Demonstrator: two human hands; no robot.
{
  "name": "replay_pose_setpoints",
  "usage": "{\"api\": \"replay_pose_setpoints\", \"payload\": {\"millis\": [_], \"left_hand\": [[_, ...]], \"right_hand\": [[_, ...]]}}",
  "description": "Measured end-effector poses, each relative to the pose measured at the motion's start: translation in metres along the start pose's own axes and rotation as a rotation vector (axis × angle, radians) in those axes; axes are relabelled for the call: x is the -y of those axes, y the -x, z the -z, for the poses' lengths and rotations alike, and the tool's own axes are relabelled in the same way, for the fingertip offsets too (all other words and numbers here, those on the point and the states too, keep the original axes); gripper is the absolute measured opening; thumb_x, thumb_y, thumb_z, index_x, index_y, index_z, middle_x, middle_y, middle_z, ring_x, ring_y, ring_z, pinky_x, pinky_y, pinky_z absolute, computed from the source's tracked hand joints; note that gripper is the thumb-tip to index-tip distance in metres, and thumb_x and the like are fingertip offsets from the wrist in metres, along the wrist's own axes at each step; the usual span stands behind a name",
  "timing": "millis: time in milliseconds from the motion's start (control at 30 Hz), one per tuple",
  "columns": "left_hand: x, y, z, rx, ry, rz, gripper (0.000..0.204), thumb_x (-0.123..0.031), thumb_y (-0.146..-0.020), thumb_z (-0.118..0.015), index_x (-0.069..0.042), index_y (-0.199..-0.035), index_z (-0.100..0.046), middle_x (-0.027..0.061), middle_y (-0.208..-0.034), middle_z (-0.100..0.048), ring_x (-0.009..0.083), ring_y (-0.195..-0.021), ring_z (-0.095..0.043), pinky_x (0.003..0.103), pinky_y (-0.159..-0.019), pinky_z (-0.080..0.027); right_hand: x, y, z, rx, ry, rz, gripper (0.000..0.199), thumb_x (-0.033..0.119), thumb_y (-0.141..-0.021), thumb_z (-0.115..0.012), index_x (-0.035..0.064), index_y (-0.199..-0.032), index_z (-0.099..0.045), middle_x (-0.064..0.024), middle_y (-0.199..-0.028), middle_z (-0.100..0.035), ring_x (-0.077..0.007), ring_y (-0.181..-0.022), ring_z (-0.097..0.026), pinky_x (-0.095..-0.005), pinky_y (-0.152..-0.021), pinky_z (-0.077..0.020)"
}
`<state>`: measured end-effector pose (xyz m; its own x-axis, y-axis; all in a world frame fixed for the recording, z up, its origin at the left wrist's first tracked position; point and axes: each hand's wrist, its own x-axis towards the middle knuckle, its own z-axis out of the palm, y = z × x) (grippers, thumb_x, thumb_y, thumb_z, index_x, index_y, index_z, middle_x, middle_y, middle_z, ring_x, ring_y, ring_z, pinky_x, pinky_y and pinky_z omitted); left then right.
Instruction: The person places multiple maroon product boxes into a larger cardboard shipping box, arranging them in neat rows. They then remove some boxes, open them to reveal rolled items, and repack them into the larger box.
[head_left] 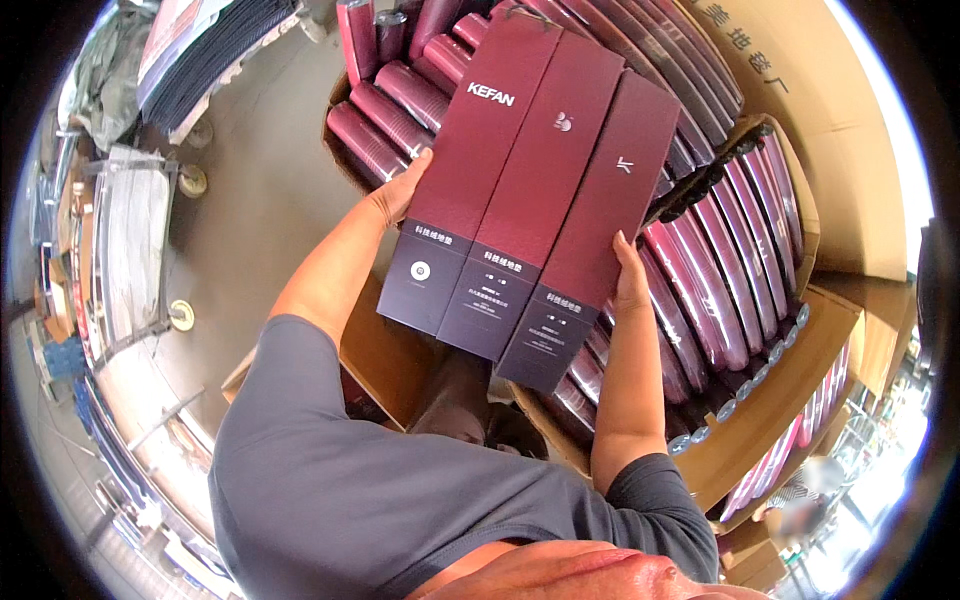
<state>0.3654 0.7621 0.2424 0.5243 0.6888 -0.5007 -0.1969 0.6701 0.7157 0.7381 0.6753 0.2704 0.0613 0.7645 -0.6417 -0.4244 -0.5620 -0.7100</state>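
Three slim boxes, maroon at one end and dark navy at the other, held up as a side-by-side row in front of the torso, above the cartons: left box (490, 120), middle box (545, 170), right box (620, 190). Long axes roughly parallel, running away from the person and leaning right; maroon ends point to the far upper right, navy ends back toward the person and a bit left. Ends stepped, right box sitting nearest the body. Broad printed faces up toward the camera.

Grip: wide, both hands spanning the row. Left hand (404, 190) on left box's outer edge; right hand (630, 275) on right box's outer edge, lower down. Fingers underneath hidden, can't tell their placement.

Around: maroon packages (700, 285) packed in rows beyond and to the right, brown carton (790, 420) lower right, wheeled cart (130, 250) well apart on the left.
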Motion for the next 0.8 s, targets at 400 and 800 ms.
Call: {"api": "replay_pose_setpoints", "payload": {"millis": [400,800], "left_hand": [[0.023,0.009,-0.017,-0.054,0.284,-0.108,0.075,-0.017,-0.090,-0.063,-0.014,-0.154,-0.024,0.0108,-0.141,-0.049,0.0242,-0.122,-0.054,0.039,-0.102,-0.046],[0.068,0.017,-0.034,-0.228,0.134,-0.363,0.097,-0.025,-0.074,-0.077,0.000,-0.152,-0.025,0.0170,-0.161,-0.004,0.0311,-0.149,-0.001,0.045,-0.121,-0.007]], "right_hand": [[0.027,-0.018,-0.024,-0.018,0.034,-0.006,0.064,0.044,-0.091,-0.059,0.0057,-0.140,-0.046,-0.0104,-0.134,-0.056,-0.0301,-0.117,-0.056,-0.0434,-0.100,-0.0436],[0.022,-0.029,0.012,-0.146,0.210,0.017,0.069,0.046,-0.087,-0.052,-0.0002,-0.138,-0.047,-0.0180,-0.132,-0.055,-0.0369,-0.117,-0.055,-0.0501,-0.100,-0.0427]]}}
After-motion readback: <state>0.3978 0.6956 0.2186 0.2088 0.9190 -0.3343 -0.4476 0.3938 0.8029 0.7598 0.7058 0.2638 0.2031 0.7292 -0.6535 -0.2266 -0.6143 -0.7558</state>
